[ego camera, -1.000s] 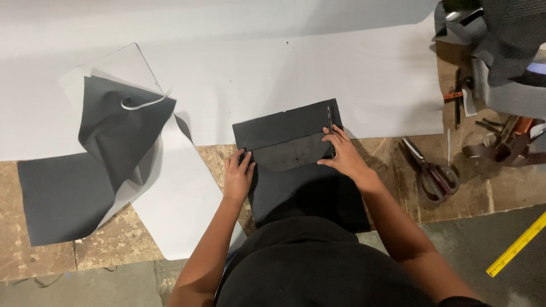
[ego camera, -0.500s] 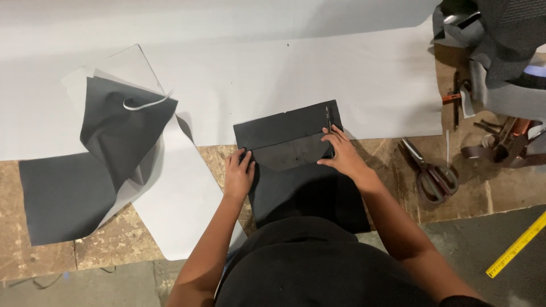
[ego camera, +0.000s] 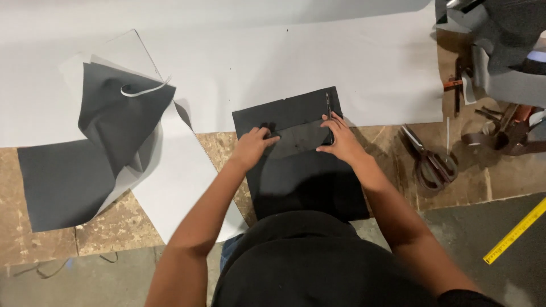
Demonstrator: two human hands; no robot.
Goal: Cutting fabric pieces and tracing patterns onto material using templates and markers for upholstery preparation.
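Observation:
A black rectangular sheet of fabric point(ego camera: 296, 111) lies on the wooden table point(ego camera: 51, 239) in front of me, its far part over white paper point(ego camera: 318, 57). A smaller glossy dark piece point(ego camera: 301, 138) rests across its middle. My left hand point(ego camera: 253, 146) presses on the left end of that piece, fingers curled down. My right hand point(ego camera: 338, 139) presses its right end, fingertips flat beside a thin pin-like strip point(ego camera: 328, 108) at the sheet's right edge. Neither hand lifts anything.
To the left, another dark fabric piece point(ego camera: 108, 136) lies folded over white paper with a loose white strip point(ego camera: 142, 91) on top. Large scissors point(ego camera: 426, 159) lie right of my right hand. Straps, tools and grey material point(ego camera: 506, 57) crowd the far right. A yellow ruler point(ego camera: 515, 232) lies lower right.
Both hands have shifted slightly on the small dark piece; my left hand slid a little right onto it. The sheets stay where they were.

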